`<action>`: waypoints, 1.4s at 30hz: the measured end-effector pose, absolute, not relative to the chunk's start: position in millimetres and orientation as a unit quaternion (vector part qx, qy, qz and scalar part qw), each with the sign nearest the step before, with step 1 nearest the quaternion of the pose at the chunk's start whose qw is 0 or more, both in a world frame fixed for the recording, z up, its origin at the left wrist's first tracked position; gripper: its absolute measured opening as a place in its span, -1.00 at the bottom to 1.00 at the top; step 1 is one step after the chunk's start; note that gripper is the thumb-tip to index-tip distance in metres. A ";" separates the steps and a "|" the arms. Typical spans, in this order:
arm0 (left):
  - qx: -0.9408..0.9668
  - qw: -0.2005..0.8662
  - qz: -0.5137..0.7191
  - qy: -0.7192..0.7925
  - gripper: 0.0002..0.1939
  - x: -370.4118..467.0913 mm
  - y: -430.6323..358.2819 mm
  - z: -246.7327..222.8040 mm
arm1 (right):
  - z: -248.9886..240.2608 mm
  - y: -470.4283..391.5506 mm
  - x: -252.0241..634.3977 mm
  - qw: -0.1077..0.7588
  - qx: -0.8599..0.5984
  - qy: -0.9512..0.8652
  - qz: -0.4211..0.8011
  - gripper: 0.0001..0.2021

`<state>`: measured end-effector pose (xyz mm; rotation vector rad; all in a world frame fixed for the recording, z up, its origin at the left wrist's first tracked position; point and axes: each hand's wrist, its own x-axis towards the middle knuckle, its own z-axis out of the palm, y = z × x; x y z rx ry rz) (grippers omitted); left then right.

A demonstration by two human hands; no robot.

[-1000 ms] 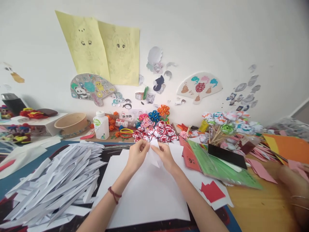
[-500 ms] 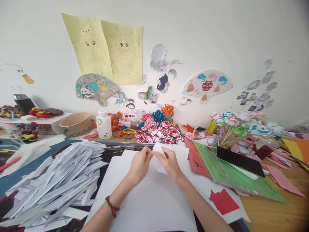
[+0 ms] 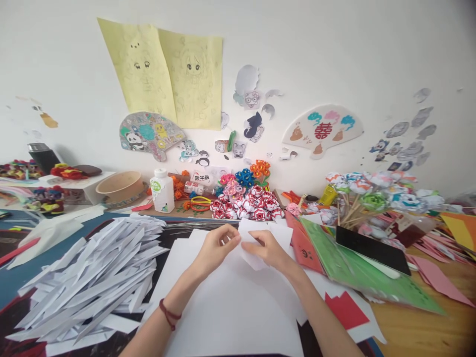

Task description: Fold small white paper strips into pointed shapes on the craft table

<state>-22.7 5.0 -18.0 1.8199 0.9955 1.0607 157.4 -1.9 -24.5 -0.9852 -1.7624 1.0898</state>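
Between my hands is a small piece of white paper (image 3: 253,228), held above the large white sheets (image 3: 230,312). My left hand (image 3: 219,248) is closed in a pinch, thumb and forefinger meeting at the paper's left edge. Gripping the same piece, my right hand (image 3: 269,248) has its thumb on the near side and the other fingers partly hidden. To the left lies a big heap of folded white paper strips (image 3: 100,277). Behind my hands, red-and-white paper flowers (image 3: 256,206) are bunched in a box.
A white bottle (image 3: 162,191) and a round tan basket (image 3: 121,183) stand at the back left. On the right lie a green plastic packet (image 3: 357,267), a black phone-like slab (image 3: 372,250) and red paper (image 3: 345,310). Paper flowers on sticks (image 3: 372,193) rise behind them.
My left hand's fingers have loosened into a rounder pinch at the paper's edge. My right hand has shifted slightly right and turned flatter. The view has moved a little.
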 end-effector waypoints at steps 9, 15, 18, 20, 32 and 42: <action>0.564 0.468 0.549 0.401 -0.76 -20.0 3.7 -17.7 | -33.2 7.8 161.6 0.476 -0.423 -0.536 0.554 -0.56; 0.527 0.524 0.539 0.397 -0.73 -9.3 -4.8 -18.2 | -37.9 4.4 148.6 0.433 -0.381 -0.560 0.594 -0.64; 0.554 0.468 0.538 0.429 -0.75 -8.6 -2.6 -25.1 | -35.8 1.4 143.2 0.466 -0.362 -0.574 0.567 -0.67; 0.580 0.443 0.526 0.436 -0.75 -9.5 -0.2 -29.8 | -33.9 0.9 144.6 0.480 -0.366 -0.578 0.549 -0.69; 0.695 0.348 0.404 0.483 -0.78 -10.0 -6.0 -21.4 | -42.1 11.3 161.5 0.438 -0.412 -0.616 0.508 -0.75; 0.681 0.358 0.432 0.470 -0.77 -12.3 -2.1 -24.9 | -35.9 15.4 181.7 0.427 -0.440 -0.630 0.476 -0.75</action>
